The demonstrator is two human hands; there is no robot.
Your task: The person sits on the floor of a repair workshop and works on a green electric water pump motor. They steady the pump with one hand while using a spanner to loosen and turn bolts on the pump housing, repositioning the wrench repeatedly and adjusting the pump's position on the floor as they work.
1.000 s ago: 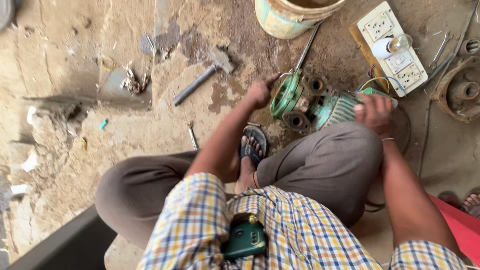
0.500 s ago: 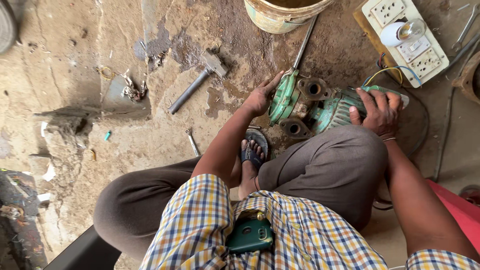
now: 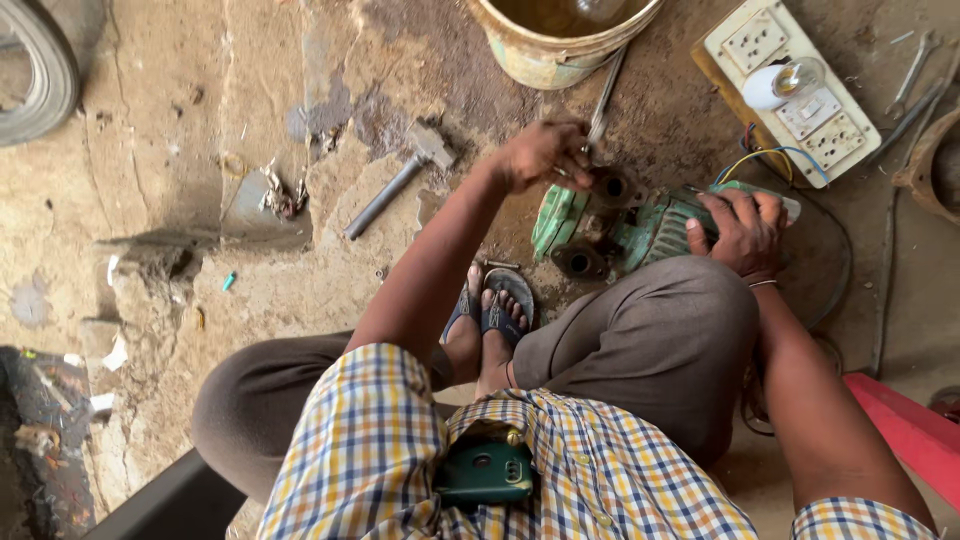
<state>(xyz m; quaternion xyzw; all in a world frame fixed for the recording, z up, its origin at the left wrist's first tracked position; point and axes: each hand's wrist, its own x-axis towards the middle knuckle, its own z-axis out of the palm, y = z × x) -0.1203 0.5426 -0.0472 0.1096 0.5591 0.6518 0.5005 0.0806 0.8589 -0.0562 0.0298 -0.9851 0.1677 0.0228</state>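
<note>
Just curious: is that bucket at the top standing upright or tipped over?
Upright. The bucket shows its round open mouth facing the camera, with brownish contents inside and its rim level on the ground.

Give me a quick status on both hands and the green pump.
Left hand closed on a long metal tool above the green pump. Right hand flat on the pump's motor end. Bucket sits close behind the tool.

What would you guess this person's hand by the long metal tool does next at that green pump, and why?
Probably the left hand closes on the metal rod and brings its tip to the green pump. Its fingers are already at the rod's lower end, just above the pump's open ports, while the right hand rests on the motor body, steadying it.
</note>
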